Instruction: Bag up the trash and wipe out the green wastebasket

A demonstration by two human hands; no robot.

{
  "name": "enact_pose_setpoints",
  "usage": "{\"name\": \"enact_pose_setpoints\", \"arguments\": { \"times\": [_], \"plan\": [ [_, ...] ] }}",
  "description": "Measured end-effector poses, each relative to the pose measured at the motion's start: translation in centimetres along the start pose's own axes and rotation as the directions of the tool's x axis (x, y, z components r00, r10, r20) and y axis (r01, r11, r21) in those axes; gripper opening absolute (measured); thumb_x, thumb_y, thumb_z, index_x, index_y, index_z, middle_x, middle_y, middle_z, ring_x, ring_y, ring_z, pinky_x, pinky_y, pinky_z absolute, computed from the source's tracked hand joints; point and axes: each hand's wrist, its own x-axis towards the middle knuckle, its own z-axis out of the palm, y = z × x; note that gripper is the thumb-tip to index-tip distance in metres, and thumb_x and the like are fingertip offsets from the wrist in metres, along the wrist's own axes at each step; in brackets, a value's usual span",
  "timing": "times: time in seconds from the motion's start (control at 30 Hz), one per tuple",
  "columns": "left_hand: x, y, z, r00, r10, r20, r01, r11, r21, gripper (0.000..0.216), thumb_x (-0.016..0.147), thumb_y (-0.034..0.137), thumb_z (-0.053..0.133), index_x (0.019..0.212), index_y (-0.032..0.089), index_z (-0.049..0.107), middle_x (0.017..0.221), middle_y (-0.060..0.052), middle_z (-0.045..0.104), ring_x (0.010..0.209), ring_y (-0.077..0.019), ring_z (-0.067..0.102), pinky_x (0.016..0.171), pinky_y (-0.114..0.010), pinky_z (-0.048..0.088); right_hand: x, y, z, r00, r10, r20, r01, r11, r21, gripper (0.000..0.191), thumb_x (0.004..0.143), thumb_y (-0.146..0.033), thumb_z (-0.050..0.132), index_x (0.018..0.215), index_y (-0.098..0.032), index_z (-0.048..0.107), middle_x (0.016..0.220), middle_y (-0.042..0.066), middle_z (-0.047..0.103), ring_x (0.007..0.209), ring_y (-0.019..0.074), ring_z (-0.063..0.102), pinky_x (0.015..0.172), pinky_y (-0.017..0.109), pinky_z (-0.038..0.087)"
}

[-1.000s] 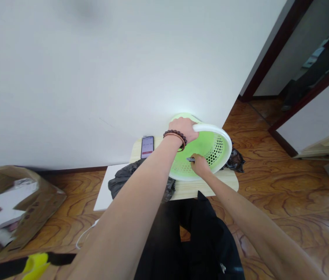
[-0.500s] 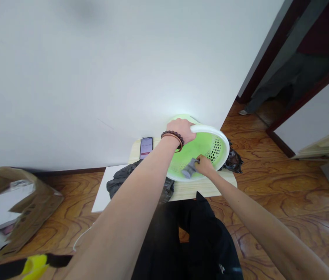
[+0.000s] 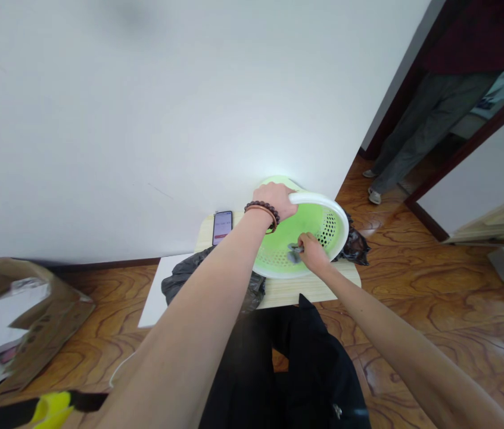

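A green basket (image 3: 285, 229) with a white rim and holes in its side leans tilted on a small light-wood table (image 3: 310, 290). My left hand (image 3: 274, 198), with a bead bracelet at the wrist, is closed around the basket's rim. Inside the basket, my right hand (image 3: 313, 253) pinches a small grey cloth (image 3: 294, 255), its exact kind too small to tell. Part of the cloth is hidden by the fingers.
A phone (image 3: 222, 226) lies on the table near the wall. Black plastic bags (image 3: 184, 275) lie left of the basket, and another dark bag (image 3: 355, 241) to its right. A cardboard box (image 3: 55, 322) stands on the floor at left. A person (image 3: 426, 119) stands in the doorway.
My right hand has shifted slightly within the basket, and less of the grey cloth shows. The left hand keeps hold of the rim. In the doorway, the person has moved into fuller view.
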Motion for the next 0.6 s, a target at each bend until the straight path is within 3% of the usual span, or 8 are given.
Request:
{"name": "enact_pose_setpoints", "arguments": {
  "times": [0.17,0.27,0.33,0.4,0.43,0.47,0.5,0.6],
  "plan": [
    [0.1,-0.2,0.1,1.000,0.019,0.004,-0.019,1.000,0.017,0.043,0.073,0.040,0.044,0.113,0.036,0.061,0.095,-0.005,0.066,0.085,-0.0236,0.060,0.075,-0.034,0.045,-0.3,1.0,0.5,0.991,0.096,0.090,-0.095,0.995,-0.012,0.021,0.066,0.000,0.048,0.077,-0.018,0.049,0.088,0.004,0.050,0.071,0.0128,0.047,0.066,0.024,0.035],
    [0.1,-0.3,0.1,0.999,0.035,0.003,-0.036,0.999,0.025,0.042,0.073,0.040,0.044,0.112,0.036,0.061,0.093,-0.005,0.066,0.084,-0.0234,0.060,0.074,-0.033,0.045,-0.1,1.1,0.6,0.983,0.146,0.111,-0.167,0.964,0.207,0.012,0.068,-0.009,0.053,0.072,-0.019,0.048,0.075,0.001,0.052,0.067,0.0136,0.048,0.063,0.025,0.037],
    [0.2,-0.3,0.1,0.999,0.040,-0.004,-0.040,0.999,0.027,0.042,0.074,0.040,0.044,0.111,0.035,0.061,0.092,-0.005,0.066,0.084,-0.0233,0.060,0.073,-0.033,0.045,0.0,0.5,0.8,0.964,0.150,0.219,-0.242,0.836,0.493,0.007,0.072,-0.019,0.055,0.073,-0.019,0.048,0.070,0.001,0.054,0.064,0.0142,0.050,0.061,0.026,0.039],
    [0.2,-0.3,0.2,0.999,0.043,-0.016,-0.042,0.999,0.026,0.042,0.074,0.040,0.043,0.111,0.035,0.062,0.091,-0.005,0.066,0.083,-0.0233,0.061,0.072,-0.032,0.045,0.1,-0.3,1.0,0.934,0.076,0.349,-0.323,0.596,0.735,0.010,0.074,-0.026,0.055,0.078,-0.019,0.049,0.072,0.002,0.058,0.063,0.0146,0.053,0.060,0.027,0.042],
    [0.2,-0.3,0.2,0.999,0.044,-0.023,-0.044,0.999,0.024,0.041,0.074,0.041,0.042,0.110,0.036,0.062,0.091,-0.005,0.066,0.083,-0.0235,0.061,0.071,-0.033,0.046,0.1,-0.5,1.0,0.921,0.041,0.386,-0.353,0.504,0.788,0.012,0.074,-0.027,0.056,0.080,-0.019,0.050,0.073,0.003,0.059,0.063,0.0147,0.054,0.060,0.027,0.043],
    [0.2,-0.4,0.2,0.998,0.047,-0.030,-0.047,0.999,0.022,0.041,0.074,0.041,0.042,0.109,0.036,0.063,0.091,-0.005,0.066,0.083,-0.0236,0.061,0.071,-0.033,0.046,0.1,-0.6,1.0,0.915,0.034,0.402,-0.368,0.479,0.797,0.013,0.073,-0.027,0.057,0.079,-0.019,0.049,0.073,0.003,0.060,0.062,0.0147,0.054,0.059,0.027,0.044],
    [0.2,-0.4,0.3,0.998,0.049,-0.035,-0.049,0.999,0.021,0.041,0.074,0.041,0.042,0.109,0.036,0.063,0.091,-0.005,0.066,0.083,-0.0238,0.061,0.070,-0.033,0.046,0.1,-0.6,1.0,0.916,0.059,0.396,-0.365,0.533,0.764,0.013,0.071,-0.025,0.058,0.076,-0.019,0.049,0.071,0.002,0.059,0.062,0.0146,0.054,0.059,0.027,0.043],
    [0.2,-0.4,0.3,0.998,0.047,-0.033,-0.047,0.999,0.023,0.041,0.073,0.040,0.044,0.110,0.037,0.062,0.089,-0.004,0.066,0.082,-0.0239,0.061,0.070,-0.033,0.046,0.1,0.3,0.6,0.957,0.182,0.225,-0.266,0.861,0.433,0.016,0.065,-0.016,0.060,0.066,-0.020,0.044,0.066,0.001,0.055,0.062,0.0140,0.051,0.059,0.025,0.039]
  ]
}}
